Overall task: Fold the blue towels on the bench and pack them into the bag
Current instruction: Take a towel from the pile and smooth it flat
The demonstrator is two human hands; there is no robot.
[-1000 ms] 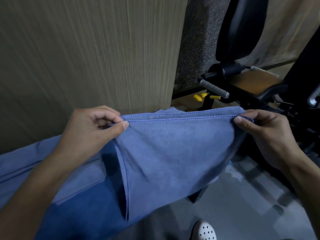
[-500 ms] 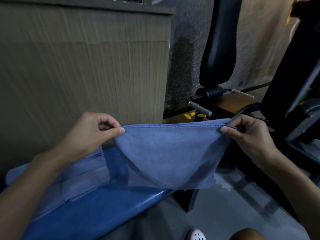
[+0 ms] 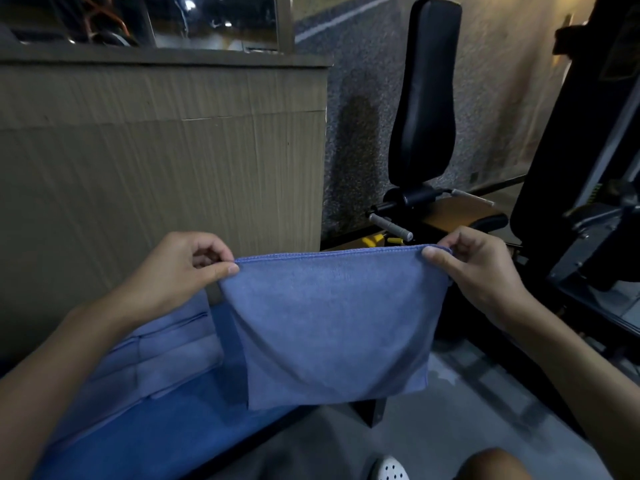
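- Towel [image 3: 332, 323]: blue, hanging from its top edge, held up over the end of the table [image 3: 156, 431].
- Left hand [image 3: 180, 271]: pinching the top left corner.
- Right hand [image 3: 481, 271]: pinching the top right corner.
- Other towels [image 3: 166, 351]: lying on the table.

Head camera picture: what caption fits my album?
Left hand and right hand pinch the top corners of the blue towel.

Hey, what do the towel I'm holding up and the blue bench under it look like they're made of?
Towel: soft matte cloth, likely microfibre or terry, going by its fine nap, stitched hem and limp drape. Bench: smooth padded cover, probably vinyl or leatherette, given its faint sheen.
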